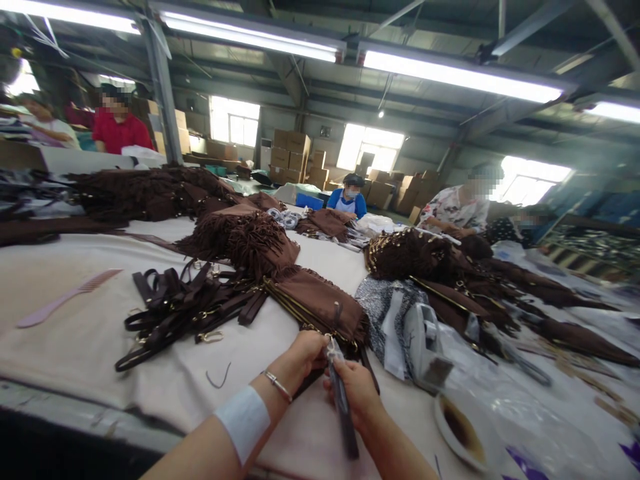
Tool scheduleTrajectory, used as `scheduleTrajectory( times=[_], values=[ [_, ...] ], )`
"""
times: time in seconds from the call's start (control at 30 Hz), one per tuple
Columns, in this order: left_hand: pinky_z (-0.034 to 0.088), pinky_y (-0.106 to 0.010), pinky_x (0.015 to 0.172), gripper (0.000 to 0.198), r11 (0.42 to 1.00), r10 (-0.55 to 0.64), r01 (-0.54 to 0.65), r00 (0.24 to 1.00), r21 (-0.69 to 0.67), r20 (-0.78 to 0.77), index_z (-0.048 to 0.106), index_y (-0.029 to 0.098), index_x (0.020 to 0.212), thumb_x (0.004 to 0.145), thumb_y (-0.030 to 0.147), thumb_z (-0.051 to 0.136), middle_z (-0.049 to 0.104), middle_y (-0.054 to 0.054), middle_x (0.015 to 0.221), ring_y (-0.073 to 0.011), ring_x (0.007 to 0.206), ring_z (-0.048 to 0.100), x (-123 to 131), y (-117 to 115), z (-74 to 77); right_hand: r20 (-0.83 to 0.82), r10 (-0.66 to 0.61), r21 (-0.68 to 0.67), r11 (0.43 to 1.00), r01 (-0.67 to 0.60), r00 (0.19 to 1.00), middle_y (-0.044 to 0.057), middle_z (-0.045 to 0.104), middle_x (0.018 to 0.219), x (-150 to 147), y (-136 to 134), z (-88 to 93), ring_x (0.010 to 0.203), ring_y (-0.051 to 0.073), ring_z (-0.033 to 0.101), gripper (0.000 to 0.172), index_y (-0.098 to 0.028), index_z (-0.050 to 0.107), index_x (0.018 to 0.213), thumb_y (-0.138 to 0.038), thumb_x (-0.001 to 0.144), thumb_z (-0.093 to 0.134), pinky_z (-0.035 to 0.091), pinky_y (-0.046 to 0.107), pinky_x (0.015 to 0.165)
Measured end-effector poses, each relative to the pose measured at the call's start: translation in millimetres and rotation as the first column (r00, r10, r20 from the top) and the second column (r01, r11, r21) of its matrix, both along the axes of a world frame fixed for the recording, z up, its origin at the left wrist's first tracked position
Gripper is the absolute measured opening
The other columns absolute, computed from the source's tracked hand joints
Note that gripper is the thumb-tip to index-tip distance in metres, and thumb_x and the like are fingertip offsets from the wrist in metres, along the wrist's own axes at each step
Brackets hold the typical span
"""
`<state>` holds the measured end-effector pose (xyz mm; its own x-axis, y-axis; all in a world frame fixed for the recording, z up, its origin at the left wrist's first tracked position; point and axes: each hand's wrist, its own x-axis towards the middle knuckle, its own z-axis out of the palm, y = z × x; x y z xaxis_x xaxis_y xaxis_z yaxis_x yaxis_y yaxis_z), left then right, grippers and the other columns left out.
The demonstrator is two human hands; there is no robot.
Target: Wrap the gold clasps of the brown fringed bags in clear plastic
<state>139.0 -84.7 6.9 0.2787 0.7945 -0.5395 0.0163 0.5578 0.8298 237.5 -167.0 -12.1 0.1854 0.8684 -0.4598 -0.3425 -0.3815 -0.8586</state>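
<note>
A brown fringed bag (320,303) with gold zippers lies in front of me, its near corner at my fingertips. My left hand (306,350), a bracelet on its wrist, is closed at that corner; the exact part it pinches is partly hidden. In my right hand (354,385) is a dark strap (344,417), its upper end wrapped in clear plastic close to the bag's corner. The strap's free end hangs down toward me. To the left lies a pile of dark straps (185,300) with gold clasps.
A pink comb (70,298) lies at left. Stacked fringed bags (240,243) stand behind the straps, with more bags (415,253) at right. A tape dispenser (425,347) and a stained white dish (460,427) sit to my right. Co-workers (350,197) are across the table.
</note>
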Motion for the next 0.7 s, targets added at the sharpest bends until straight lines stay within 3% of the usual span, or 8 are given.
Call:
scheduleTrajectory(
  times=[0.17, 0.27, 0.33, 0.4, 0.5, 0.6, 0.7],
  values=[
    [0.053, -0.031, 0.061, 0.010, 0.992, -0.114, 0.113, 0.993, 0.058, 0.008, 0.056, 0.015, 0.075, 0.080, 0.023, 0.052, 0.062, -0.004, 0.066, -0.0152, 0.058, 0.060, -9.7, -3.1, 5.5, -0.110, -0.010, -0.012, 1.000, 0.009, 0.994, 0.002, 0.059, 0.047, 1.0, 11.0, 1.1, 0.033, 0.009, 0.047, 0.049, -0.014, 0.057, 0.075, -0.057, 0.061, 0.076, 0.033, 0.019, 0.035],
    [0.052, -0.032, 0.063, 0.010, 0.952, -0.200, 0.229, 0.968, 0.205, -0.153, 0.058, 0.016, 0.076, 0.080, 0.024, 0.053, 0.062, -0.004, 0.069, -0.0174, 0.064, 0.061, -19.2, -2.1, 7.9, -0.142, -0.003, -0.007, 1.000, 0.002, 0.990, 0.001, 0.058, 0.045, 1.9, 11.1, -1.7, 0.033, 0.008, 0.046, 0.050, -0.014, 0.056, 0.074, -0.057, 0.059, 0.077, 0.033, 0.019, 0.035],
    [0.050, -0.032, 0.071, 0.010, 0.885, -0.188, 0.304, 0.926, 0.352, -0.327, 0.059, 0.016, 0.073, 0.080, 0.021, 0.054, 0.062, -0.004, 0.071, -0.0183, 0.072, 0.061, -23.9, -1.0, 10.3, -0.153, 0.013, -0.016, 1.000, -0.015, 0.988, 0.001, 0.058, 0.045, 1.3, 9.8, -3.8, 0.032, 0.009, 0.045, 0.051, -0.015, 0.055, 0.073, -0.058, 0.058, 0.077, 0.033, 0.020, 0.034],
    [0.047, -0.031, 0.079, 0.012, 0.761, -0.098, 0.415, 0.833, 0.499, -0.544, 0.061, 0.016, 0.072, 0.080, 0.019, 0.053, 0.062, -0.006, 0.077, -0.0191, 0.081, 0.060, -25.8, -1.0, 14.3, -0.173, 0.039, -0.014, 0.999, -0.043, 0.984, 0.001, 0.058, 0.046, 0.2, 7.4, -5.1, 0.032, 0.009, 0.045, 0.052, -0.015, 0.055, 0.073, -0.059, 0.057, 0.077, 0.033, 0.020, 0.034],
    [0.044, -0.031, 0.081, 0.017, 0.524, 0.113, 0.648, 0.590, 0.552, -0.800, 0.064, 0.017, 0.079, 0.084, 0.018, 0.047, 0.061, -0.009, 0.091, -0.0201, 0.088, 0.059, -23.9, -3.2, 22.7, -0.200, 0.051, 0.019, 0.999, -0.049, 0.978, -0.003, 0.055, 0.046, -0.9, 0.4, -4.5, 0.035, 0.010, 0.047, 0.052, -0.017, 0.054, 0.075, -0.056, 0.054, 0.080, 0.035, 0.021, 0.035],
    [0.044, -0.030, 0.079, 0.018, 0.462, 0.192, 0.718, 0.492, 0.520, -0.849, 0.063, 0.018, 0.083, 0.087, 0.018, 0.045, 0.059, -0.011, 0.098, -0.0210, 0.090, 0.058, -18.8, -3.6, 30.2, -0.165, 0.062, 0.037, 0.998, -0.057, 0.984, -0.003, 0.055, 0.047, -2.0, -11.9, -1.7, 0.039, 0.012, 0.051, 0.049, -0.017, 0.053, 0.075, -0.053, 0.057, 0.080, 0.039, 0.022, 0.038],
    [0.043, -0.030, 0.077, 0.018, 0.476, 0.199, 0.710, 0.487, 0.519, -0.850, 0.062, 0.018, 0.082, 0.087, 0.017, 0.045, 0.057, -0.011, 0.100, -0.0205, 0.087, 0.058, -12.7, 0.2, 34.1, -0.183, 0.095, 0.020, 0.995, -0.093, 0.978, 0.000, 0.060, 0.055, -6.0, -26.5, 1.5, 0.043, 0.013, 0.055, 0.046, -0.015, 0.055, 0.075, -0.052, 0.059, 0.078, 0.039, 0.021, 0.038]
  ],
)
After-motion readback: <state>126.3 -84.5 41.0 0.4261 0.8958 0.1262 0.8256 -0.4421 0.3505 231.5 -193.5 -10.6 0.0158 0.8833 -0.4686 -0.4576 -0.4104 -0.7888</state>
